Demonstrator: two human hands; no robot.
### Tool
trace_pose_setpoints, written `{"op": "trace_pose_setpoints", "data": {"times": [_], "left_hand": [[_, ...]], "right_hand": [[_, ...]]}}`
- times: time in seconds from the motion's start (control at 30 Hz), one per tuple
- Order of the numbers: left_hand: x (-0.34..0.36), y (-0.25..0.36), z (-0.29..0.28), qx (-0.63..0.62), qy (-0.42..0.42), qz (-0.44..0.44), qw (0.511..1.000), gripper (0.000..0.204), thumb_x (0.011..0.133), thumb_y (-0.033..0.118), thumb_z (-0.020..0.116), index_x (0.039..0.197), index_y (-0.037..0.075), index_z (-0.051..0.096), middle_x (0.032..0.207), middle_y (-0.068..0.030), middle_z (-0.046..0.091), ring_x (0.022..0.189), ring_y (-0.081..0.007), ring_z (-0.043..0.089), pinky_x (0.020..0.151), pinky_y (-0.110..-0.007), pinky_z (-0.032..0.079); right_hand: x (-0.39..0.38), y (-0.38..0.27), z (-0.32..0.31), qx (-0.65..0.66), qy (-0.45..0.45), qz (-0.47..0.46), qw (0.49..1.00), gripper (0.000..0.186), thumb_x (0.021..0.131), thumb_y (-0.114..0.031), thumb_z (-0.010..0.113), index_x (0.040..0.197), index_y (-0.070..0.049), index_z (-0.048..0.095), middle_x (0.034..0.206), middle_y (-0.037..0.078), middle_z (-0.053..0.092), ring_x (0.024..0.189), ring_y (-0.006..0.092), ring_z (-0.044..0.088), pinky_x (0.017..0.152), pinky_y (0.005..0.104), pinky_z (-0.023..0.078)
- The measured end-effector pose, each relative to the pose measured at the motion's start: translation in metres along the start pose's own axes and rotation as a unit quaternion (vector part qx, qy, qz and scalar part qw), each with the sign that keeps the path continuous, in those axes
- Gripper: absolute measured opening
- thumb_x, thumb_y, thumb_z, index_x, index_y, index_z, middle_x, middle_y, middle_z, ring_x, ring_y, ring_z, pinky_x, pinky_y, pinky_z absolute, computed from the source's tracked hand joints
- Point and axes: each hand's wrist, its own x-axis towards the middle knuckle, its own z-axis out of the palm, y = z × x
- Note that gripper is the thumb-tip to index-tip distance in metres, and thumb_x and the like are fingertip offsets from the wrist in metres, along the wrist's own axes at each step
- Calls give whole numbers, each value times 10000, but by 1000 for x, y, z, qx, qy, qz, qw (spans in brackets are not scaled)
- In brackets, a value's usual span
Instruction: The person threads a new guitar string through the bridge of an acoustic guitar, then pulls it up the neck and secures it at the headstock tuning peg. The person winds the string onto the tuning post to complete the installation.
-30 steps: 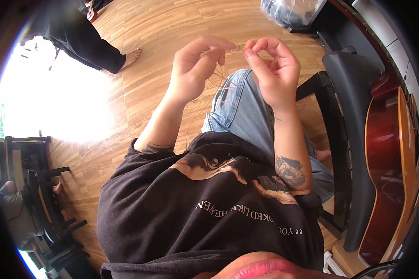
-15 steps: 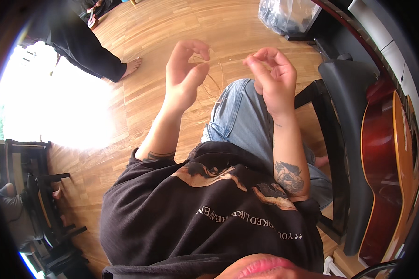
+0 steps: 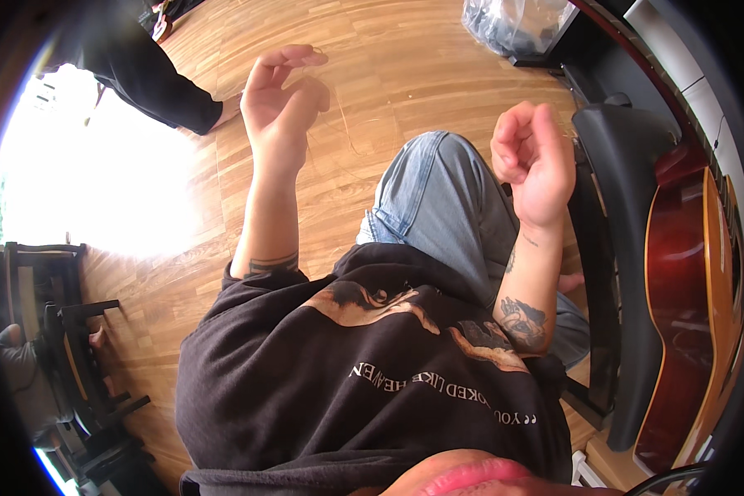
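Note:
My left hand is raised at upper centre-left, fingers curled round a very fine tan string, whose faint loops hang beside it above the wooden floor. My right hand is at the right of my bent knee in light jeans, its fingers curled closed near a black padded seat; whatever they hold is too small to make out. The two hands are well apart.
A red-brown guitar stands at the right along the black padded seat. A clear plastic bag lies at the back. Another person's leg in black trousers is at upper left. Dark chairs and another person's grey-clothed limb are at lower left.
My hands have moved apart: the left went leftward and up, the right went rightward and down from where both met over the knee. The string's loops now trail beside my left hand.

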Motion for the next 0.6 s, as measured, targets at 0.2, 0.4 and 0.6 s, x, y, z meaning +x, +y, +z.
{"op": "trace_pose_setpoints", "data": {"times": [0.2, 0.4, 0.6], "left_hand": [[5, 7, -5, -149, -52, 7, 987, 340, 872, -106, 539, 1197, -29, 601, 1173, -144, 646, 626, -47, 475, 545, -189, 363], [8, -6, -11, 134, -71, 28, 988, 215, 912, -38, 588, 1090, 26, 688, 1126, -62, 659, 690, -71, 559, 582, -219, 439], [-11, -27, -14, 460, -211, 122, 853, 220, 845, 104, 800, 1044, 191, 831, 906, -42, 537, 713, -157, 568, 664, -316, 505]], "right_hand": [[24, 85, 13, -434, -1, -60, 899, 394, 1077, -348, 556, 1176, 7, 696, 1013, 131, 738, 941, 145, 693, 804, 302, 517], [20, 60, 23, -196, -58, 70, 976, 287, 1048, -301, 637, 894, -60, 664, 663, -53, 539, 560, 57, 480, 576, 254, 432], [6, -20, 47, 34, 45, -58, 997, 317, 1082, -177, 543, 815, -13, 586, 870, 64, 589, 567, 95, 521, 471, 234, 388]]}}
